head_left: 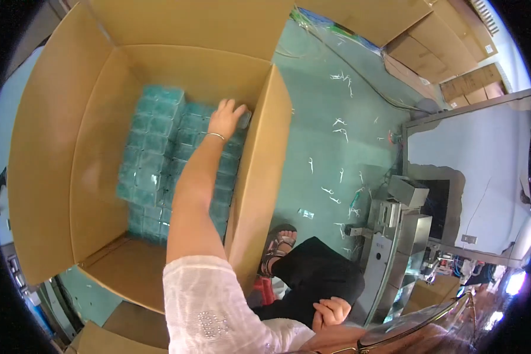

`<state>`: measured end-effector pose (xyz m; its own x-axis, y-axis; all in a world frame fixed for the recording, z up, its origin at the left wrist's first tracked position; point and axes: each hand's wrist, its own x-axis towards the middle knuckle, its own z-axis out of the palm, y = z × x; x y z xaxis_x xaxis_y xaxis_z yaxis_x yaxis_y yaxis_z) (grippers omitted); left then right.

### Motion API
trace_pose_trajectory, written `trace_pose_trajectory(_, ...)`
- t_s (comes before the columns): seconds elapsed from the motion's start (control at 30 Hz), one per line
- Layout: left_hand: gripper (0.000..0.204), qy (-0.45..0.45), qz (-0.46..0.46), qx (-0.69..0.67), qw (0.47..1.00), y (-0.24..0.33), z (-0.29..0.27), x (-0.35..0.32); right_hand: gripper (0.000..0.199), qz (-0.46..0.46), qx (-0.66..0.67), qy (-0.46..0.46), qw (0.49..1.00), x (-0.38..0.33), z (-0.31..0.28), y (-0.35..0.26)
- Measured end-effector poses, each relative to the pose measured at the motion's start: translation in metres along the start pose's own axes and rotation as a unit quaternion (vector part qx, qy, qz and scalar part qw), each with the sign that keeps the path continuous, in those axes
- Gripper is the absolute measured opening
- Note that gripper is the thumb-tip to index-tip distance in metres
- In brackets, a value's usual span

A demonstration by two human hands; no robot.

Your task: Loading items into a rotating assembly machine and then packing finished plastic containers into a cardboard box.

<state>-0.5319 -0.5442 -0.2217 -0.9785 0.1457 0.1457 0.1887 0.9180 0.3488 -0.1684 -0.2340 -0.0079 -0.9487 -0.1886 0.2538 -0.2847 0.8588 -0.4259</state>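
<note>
My left hand [223, 121], with a thin bracelet at the wrist, reaches down into a big open cardboard box [103, 171]. Its fingers close on a clear plastic container [244, 120] beside the box's right wall. Under and around this hand lie rows of clear, greenish-looking plastic containers [153, 124], packed tightly together. The left block of them stands higher than the rows on the right. Over my black-trousered leg [315, 277] rests my right hand [331, 311], its fingers curled in and nothing visible in them.
The box flaps stand open. On the green floor [312, 106] lie scattered white scraps and a hose. At right stand a metal machine with a chute [407, 192] and a pale cabinet panel [454, 141]. Cardboard cartons [430, 47] are at the far right.
</note>
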Motion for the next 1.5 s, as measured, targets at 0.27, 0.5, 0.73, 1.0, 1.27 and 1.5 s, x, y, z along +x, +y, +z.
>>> trace_pose_trajectory(0.27, 0.068, 0.091, -0.135, -0.006, 0.987, -0.013, -0.006, -0.041, 0.017, 0.028, 0.0, -0.01, 1.0, -0.027, -0.003, 0.005)
trace_pose_trajectory(0.5, 0.061, 0.12, -0.144, -0.154, 0.97, 0.021, -0.088, -0.089, 0.016, 0.044, -0.022, 0.064, 0.997, -0.044, -0.012, 0.008)
trace_pose_trajectory(0.73, 0.045, 0.187, 0.053, -0.28, 0.94, 0.182, -0.242, -0.13, 0.044, 0.223, 0.079, 0.124, 0.964, -0.131, -0.032, 0.005)
trace_pose_trajectory(1.0, 0.028, -0.21, 0.499, -0.258, 0.801, 0.507, -0.209, -0.242, 0.042, 0.524, -0.099, 0.174, 0.828, -0.365, -0.117, 0.077)
trace_pose_trajectory(1.27, 0.049, -0.651, 0.476, 0.034, 0.591, 0.582, 0.095, -0.417, 0.034, 0.643, -0.159, 0.35, 0.662, -0.502, -0.203, 0.192)
trace_pose_trajectory(1.5, 0.055, -0.561, 0.29, 0.006, 0.775, 0.598, 0.2, -0.502, 0.085, 0.807, 0.028, 0.223, 0.546, -0.485, -0.191, 0.28)
